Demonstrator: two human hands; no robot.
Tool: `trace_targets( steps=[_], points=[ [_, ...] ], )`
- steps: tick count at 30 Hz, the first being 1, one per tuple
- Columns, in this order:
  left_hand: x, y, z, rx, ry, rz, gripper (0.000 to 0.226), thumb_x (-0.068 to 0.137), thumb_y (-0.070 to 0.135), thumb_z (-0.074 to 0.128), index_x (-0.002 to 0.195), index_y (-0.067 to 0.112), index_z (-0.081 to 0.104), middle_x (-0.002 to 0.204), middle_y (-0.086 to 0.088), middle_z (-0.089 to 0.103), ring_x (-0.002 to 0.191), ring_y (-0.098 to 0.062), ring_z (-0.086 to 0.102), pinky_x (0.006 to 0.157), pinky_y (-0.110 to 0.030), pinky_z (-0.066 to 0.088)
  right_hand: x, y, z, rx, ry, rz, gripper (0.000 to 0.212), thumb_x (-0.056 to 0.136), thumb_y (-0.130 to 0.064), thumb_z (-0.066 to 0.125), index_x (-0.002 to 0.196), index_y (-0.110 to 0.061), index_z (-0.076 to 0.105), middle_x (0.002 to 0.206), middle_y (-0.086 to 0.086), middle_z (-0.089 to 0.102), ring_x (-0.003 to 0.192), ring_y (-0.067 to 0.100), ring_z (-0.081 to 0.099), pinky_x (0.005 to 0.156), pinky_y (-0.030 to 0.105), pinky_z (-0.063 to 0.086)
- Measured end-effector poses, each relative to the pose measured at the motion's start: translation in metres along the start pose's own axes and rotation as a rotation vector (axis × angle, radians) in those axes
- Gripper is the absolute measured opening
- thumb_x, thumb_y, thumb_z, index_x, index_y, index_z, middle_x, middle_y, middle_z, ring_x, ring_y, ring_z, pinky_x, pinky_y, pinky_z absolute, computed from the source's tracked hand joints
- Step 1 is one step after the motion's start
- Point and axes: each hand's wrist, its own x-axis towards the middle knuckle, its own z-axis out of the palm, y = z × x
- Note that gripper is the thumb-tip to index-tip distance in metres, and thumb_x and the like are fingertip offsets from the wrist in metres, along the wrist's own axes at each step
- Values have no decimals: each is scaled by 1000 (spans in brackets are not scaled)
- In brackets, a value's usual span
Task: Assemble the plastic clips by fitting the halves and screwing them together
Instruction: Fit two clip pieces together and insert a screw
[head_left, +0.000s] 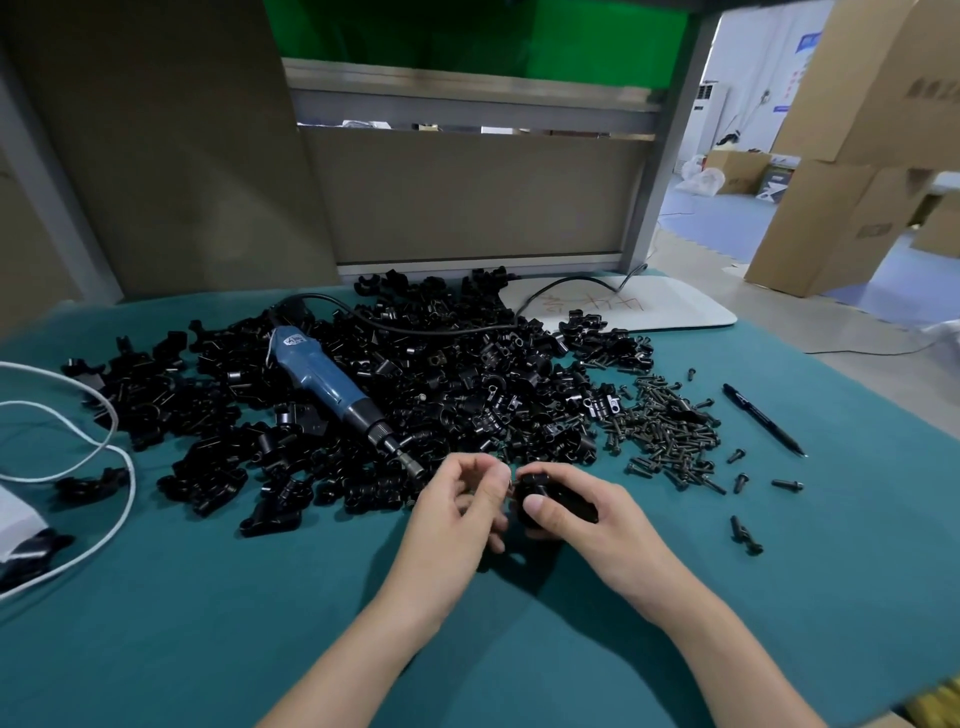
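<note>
The person's right hand (592, 517) grips a small black plastic clip (567, 501), with the thumb pressed on its near face and the fingers curled round behind it. The clip is held just above the teal cloth-covered table (260, 623), at the near edge of the parts pile and directly in front of the person. The left hand (460, 512) sits just beside it, its fingers curled and its thumb and forefinger drawn together at the clip's left end. Whether they pinch a screw or only touch the clip is too small to tell.

Beyond the hands spreads a wide heap of loose black plastic clip halves (457, 374). A blue-bodied electric screwdriver (319, 371) lies slanted across the heap, its bit pointing toward the left hand and its black cord (441, 328) running back over the pile. To the right of the heap lies a scatter of small dark metal screws (670, 431), with a few strays nearer the table edge. A black pen (763, 420) rests further right. A white cable (98, 447) loops over the left side of the table.
</note>
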Motion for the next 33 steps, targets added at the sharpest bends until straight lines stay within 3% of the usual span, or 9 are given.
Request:
trace_targets(
  steps=[4,7,12,14,18,22,26,30,33],
  points=[
    [0,-1,-1,74,-34,-40,23,100,34,59,90,15,67,64,3,64,56,-12,60,57,-24,51,0,-1,1,8,-10,-1,24,90,-44,71,114,-43,73,107,-5,78,99,15,75,90,28,59],
    [1,-2,-2,49,-22,16,9,98,21,65,92,20,71,73,5,69,68,-9,64,64,-23,54,-1,-2,1,3,-18,3,22,91,-42,71,113,-44,73,105,-4,78,97,16,75,89,27,59],
    [0,-2,-2,78,-35,67,20,95,11,69,93,31,69,92,14,71,81,-3,66,72,-22,54,-1,-3,2,24,-16,9,21,92,-41,71,113,-42,73,107,-4,78,98,18,76,92,29,59],
    [0,-2,-1,35,-26,40,9,95,23,70,102,28,66,94,13,70,80,-6,66,71,-25,55,-1,-3,1,17,-14,6,20,92,-43,71,113,-43,73,104,-5,78,95,19,76,89,28,59],
    [1,-1,-3,77,-47,-44,31,93,49,59,95,19,67,71,5,67,62,-13,63,62,-30,53,-1,-3,1,-13,-14,-2,22,92,-42,71,114,-44,72,106,-6,77,98,16,75,93,31,59],
    [1,-3,-3,87,-38,10,6,98,23,65,94,23,70,76,9,69,70,-9,64,64,-25,53,-2,-4,1,-26,-19,4,22,93,-42,71,114,-46,72,105,-5,78,98,16,75,91,27,58],
    [0,-3,-2,65,-27,61,16,95,16,70,98,32,68,94,14,70,84,-4,66,72,-23,55,-2,-4,1,3,-7,21,21,93,-37,71,112,-45,73,105,-2,78,94,20,77,87,28,59],
    [0,-2,-2,55,-34,-8,18,98,38,61,98,20,67,76,10,67,68,-9,63,63,-28,52,-2,-4,1,-4,-4,9,21,94,-36,72,113,-43,73,104,-3,78,96,22,75,90,30,59],
    [1,-5,-2,92,-45,-4,14,100,29,61,91,21,69,72,6,66,67,-12,62,64,-33,53,-2,-5,1,-6,-3,13,22,91,-38,72,113,-43,73,102,-4,78,95,17,74,86,24,57]
  ],
)
